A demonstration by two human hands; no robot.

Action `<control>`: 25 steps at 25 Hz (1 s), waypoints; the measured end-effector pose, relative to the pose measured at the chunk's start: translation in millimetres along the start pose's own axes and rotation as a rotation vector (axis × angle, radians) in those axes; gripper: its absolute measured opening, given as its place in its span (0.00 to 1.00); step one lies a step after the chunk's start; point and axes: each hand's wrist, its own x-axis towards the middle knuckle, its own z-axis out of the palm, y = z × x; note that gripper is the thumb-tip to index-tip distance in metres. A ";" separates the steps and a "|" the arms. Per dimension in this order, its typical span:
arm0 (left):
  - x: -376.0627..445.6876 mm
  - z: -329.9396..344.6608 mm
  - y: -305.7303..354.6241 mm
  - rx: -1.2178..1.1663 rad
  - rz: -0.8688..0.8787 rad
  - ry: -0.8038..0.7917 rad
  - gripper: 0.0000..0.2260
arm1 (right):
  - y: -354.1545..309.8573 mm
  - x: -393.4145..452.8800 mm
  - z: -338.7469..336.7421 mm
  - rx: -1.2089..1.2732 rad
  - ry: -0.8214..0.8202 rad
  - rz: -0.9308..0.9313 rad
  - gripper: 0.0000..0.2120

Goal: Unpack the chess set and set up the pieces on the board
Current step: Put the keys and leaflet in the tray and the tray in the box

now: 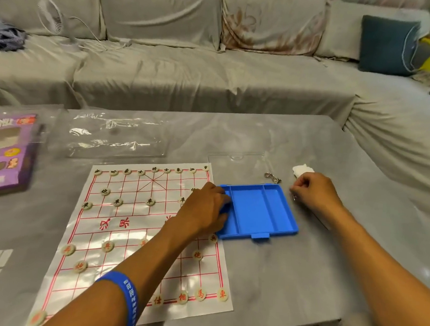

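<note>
Head view of a grey table [289, 280] with the paper chess board [119, 232] laid flat at the person's left and the blue tray [259, 211] just beside the board's right edge, its long axis running from near to far and its three compartments showing no pieces. The left hand [206, 207] reaches across the board and rests on the tray's left rim, fingers curled over that edge; whether they pinch a piece there cannot be told, since the knuckles hide the fingertips. The right hand [313, 191] lies on the table just right of the tray, fingers curled in a loose fist around something small (too small to name), near a white scrap [303, 169] and a metal keyring [272, 177]. Black pieces [151, 201] stand along the far rows and red pieces [107, 245] along the near rows; the forearm covers part of the near rank, so its count cannot be judged. The setup appears nearly complete. The relation that governs the coming move: the tray lies between the two hands, touching the left and just apart from the right, so the left hand is the nearer for lifting or sliding it away from the board. A clear lid [237, 159] lies beyond the tray, a plastic bag [110, 136] beyond the board, and a purple box [5, 155] at far left.
</note>
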 end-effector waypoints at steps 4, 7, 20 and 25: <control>-0.2 -0.3 -0.2 0.000 -0.003 -0.003 0.17 | -15.5 -26.6 -15.6 0.392 -0.122 0.061 0.03; 1.3 -0.5 2.6 0.023 -0.008 0.006 0.16 | -14.9 -35.8 -10.1 0.173 -0.277 0.039 0.04; 3.9 0.4 3.2 0.065 0.023 -0.006 0.15 | -1.3 28.9 30.2 -0.205 -0.021 -0.230 0.08; 3.1 0.6 3.9 0.065 0.018 -0.004 0.15 | -1.1 25.9 29.4 -0.349 0.012 -0.291 0.06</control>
